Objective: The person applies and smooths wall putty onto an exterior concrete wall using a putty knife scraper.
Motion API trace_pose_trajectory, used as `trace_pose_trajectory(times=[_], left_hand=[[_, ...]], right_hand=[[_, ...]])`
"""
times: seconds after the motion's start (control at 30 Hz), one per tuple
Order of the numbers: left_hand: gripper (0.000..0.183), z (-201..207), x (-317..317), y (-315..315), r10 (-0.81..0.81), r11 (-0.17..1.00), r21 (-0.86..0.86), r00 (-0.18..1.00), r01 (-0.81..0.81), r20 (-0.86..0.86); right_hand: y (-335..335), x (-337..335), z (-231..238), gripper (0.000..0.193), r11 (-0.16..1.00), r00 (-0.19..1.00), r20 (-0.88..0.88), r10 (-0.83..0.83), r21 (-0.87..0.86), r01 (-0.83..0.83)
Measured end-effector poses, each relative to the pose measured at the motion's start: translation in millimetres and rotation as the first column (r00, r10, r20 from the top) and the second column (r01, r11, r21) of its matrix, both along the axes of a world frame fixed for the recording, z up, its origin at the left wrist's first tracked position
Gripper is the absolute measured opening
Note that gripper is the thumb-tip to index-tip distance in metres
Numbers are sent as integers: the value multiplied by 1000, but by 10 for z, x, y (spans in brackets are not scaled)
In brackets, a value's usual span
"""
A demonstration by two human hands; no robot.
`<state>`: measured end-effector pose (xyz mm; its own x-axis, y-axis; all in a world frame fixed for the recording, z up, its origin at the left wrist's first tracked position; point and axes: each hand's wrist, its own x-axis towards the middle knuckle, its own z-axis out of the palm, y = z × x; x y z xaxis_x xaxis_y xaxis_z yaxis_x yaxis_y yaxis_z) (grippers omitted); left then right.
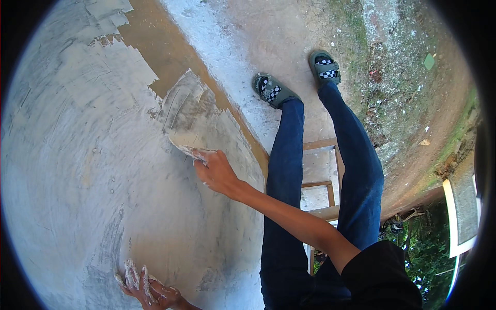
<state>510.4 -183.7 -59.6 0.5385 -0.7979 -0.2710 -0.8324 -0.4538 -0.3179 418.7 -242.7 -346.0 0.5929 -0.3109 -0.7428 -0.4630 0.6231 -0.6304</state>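
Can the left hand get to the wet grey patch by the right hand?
Probably yes. The left hand rests flat low on the wall, and only bare plaster lies between it and the wet patch above.

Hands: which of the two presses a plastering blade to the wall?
The right hand, grip closed on the plastering blade, spreading grey plaster. The left hand just lies flat, plaster-smeared fingers spread on the wall.

right hand [217, 173] on wall [77, 155], left hand [147, 289] lower left, feet [297, 77] right
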Motion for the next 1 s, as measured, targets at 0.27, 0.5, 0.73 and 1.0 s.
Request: trace_pose_trajectory(times=[0.27,0.5,0.73,1.0], left_hand=[[32,-59,-17,-53,19,999,-29,997,-21,-77],[30,13,0,-64,5,1000,-26,995,-8,-100],[30,-66,-24,-101,-3,994,-109,991,-12,-136],[28,44,57,-14,57,985,-151,977,-89,-205]], right_hand=[[-172,95,-1555,30,877,882,-128,-453,117,467],[-398,1023,-1669,32,913,973,-25,-230,-351,207],[-407,1312,-1214,19,900,994,7,-111,-424,103],[-750,719,-422,25,977,966,203,-162,-102,185]])
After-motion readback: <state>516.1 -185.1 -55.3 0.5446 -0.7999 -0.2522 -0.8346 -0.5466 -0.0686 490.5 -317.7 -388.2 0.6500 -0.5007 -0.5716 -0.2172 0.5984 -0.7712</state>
